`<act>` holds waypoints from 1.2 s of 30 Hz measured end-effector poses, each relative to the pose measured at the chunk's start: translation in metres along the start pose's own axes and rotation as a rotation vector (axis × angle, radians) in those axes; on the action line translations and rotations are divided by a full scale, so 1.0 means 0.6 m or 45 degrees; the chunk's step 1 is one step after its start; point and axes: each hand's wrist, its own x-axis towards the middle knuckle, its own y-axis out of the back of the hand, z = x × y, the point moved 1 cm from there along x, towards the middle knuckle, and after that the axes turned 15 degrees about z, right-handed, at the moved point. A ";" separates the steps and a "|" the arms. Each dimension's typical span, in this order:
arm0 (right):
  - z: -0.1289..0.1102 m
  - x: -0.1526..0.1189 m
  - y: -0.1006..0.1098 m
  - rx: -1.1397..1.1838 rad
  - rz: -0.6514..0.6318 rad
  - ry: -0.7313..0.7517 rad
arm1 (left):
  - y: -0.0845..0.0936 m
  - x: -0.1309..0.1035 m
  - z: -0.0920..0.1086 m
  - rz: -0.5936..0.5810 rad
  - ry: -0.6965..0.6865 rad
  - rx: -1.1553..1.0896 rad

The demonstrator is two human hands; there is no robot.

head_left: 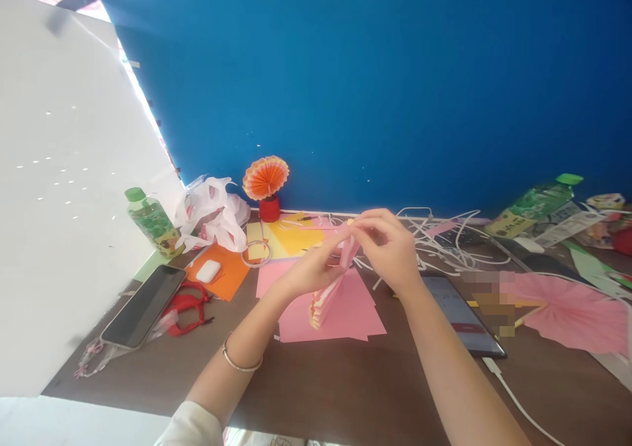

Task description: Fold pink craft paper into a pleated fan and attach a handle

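Left hand (311, 271): held the pleated paper strip (328, 294) from its left side, the fingers together and clamped on the folds near the upper end.
Right hand (390, 245): met the left above the table (355, 387), fingertips pinched on the same upper end of the strip; whether thumb and forefinger truly closed on the paper or on something thin wrapped there could not be told.
Strip: hung down and leftward from the fingertips, its lower pleats fanned open just above the pink sheets (345, 314) and apart from them.
Doing it well, as judged: the pinch wanted to stay right at the gathered end, both sets of fingertips close together, so the pleats stayed stacked and square; a loose hold would likely have let the folds spring apart.
Pressure: firm enough to keep the stack closed, light enough not to crush the creases.
Beyond the fingers: a finished paper fan (265, 177) in a red holder, and yellow paper (296, 238) just past the left fingertips.
Left of the left hand: an orange sheet (222, 275), a phone (143, 306), red scissors (187, 311).
Right of the right hand: white paper trimmings (454, 245), a second phone (461, 314), a large pink fan (573, 311).
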 end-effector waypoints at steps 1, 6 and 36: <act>0.000 0.001 0.000 -0.017 0.007 0.004 | 0.000 0.000 0.001 -0.003 -0.003 -0.013; -0.001 0.003 -0.001 -0.043 0.026 -0.057 | -0.001 -0.002 0.002 0.005 0.019 -0.133; -0.028 -0.020 0.007 0.396 -0.077 -0.319 | 0.021 0.006 0.010 0.354 -0.071 -0.213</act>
